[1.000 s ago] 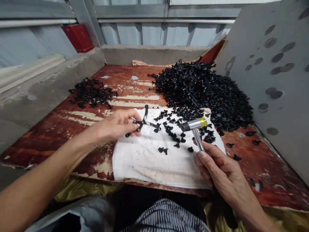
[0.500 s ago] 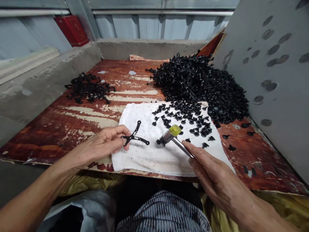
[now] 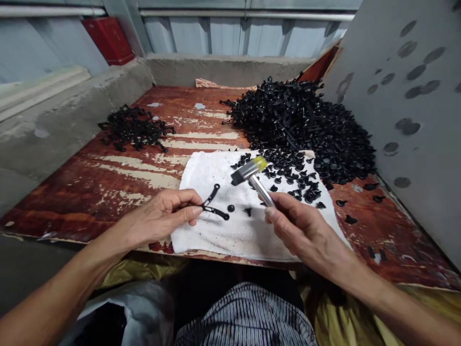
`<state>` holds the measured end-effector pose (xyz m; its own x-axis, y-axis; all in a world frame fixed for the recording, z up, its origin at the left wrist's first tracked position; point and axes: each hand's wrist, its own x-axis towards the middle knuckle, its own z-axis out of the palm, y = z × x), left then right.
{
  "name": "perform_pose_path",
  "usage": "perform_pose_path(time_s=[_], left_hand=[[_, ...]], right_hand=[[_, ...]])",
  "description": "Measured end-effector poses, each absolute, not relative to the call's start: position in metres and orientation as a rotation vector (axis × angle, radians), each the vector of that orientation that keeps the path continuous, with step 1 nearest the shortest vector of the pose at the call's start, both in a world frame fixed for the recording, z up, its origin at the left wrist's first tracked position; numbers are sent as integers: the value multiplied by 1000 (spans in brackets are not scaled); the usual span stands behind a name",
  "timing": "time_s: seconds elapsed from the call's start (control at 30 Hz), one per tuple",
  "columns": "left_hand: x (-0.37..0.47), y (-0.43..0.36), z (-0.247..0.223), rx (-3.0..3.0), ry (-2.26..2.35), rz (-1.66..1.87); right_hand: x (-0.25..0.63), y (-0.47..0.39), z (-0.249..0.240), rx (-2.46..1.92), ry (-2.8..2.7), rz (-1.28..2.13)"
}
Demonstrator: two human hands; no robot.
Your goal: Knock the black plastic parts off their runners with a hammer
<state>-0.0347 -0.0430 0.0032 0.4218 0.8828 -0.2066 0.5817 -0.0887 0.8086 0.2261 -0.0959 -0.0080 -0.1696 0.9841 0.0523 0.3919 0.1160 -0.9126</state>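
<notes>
My left hand (image 3: 162,216) pinches a black cross-shaped plastic runner (image 3: 212,204) and holds it flat on a white cloth (image 3: 223,230). My right hand (image 3: 302,228) grips the metal handle of a small hammer (image 3: 250,174) with a black face and a yellow face. The hammer head hangs raised above the cloth, right of the runner. Two small black caps (image 3: 231,208) lie on the cloth just beside the runner's arm. Several more loose black caps (image 3: 291,180) are scattered over the cloth's far right part.
A big heap of black parts (image 3: 306,127) fills the far right of the worn red board (image 3: 108,182). A smaller pile of black runners (image 3: 133,129) lies at the far left. A grey panel (image 3: 414,120) stands on the right, a concrete ledge (image 3: 72,105) on the left.
The hammer struck down beside the runner and has now lifted back up. Two black caps lie loose next to the runner. My left hand kept the runner pressed on the cloth.
</notes>
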Motion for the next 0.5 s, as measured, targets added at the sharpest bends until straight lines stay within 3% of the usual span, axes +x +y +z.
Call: perform_pose_path(time_s=[0.23, 0.43, 0.5], left_hand=[[-4, -49, 16, 2028, 845, 154], [-7, -55, 11, 1694, 1402, 805], [-3, -63, 5, 1456, 1377, 814]], right_hand=[[213, -92, -5, -1259, -1366, 1518], [215, -103, -9, -1281, -1017, 1441], [214, -106, -10, -1288, -960, 1392]])
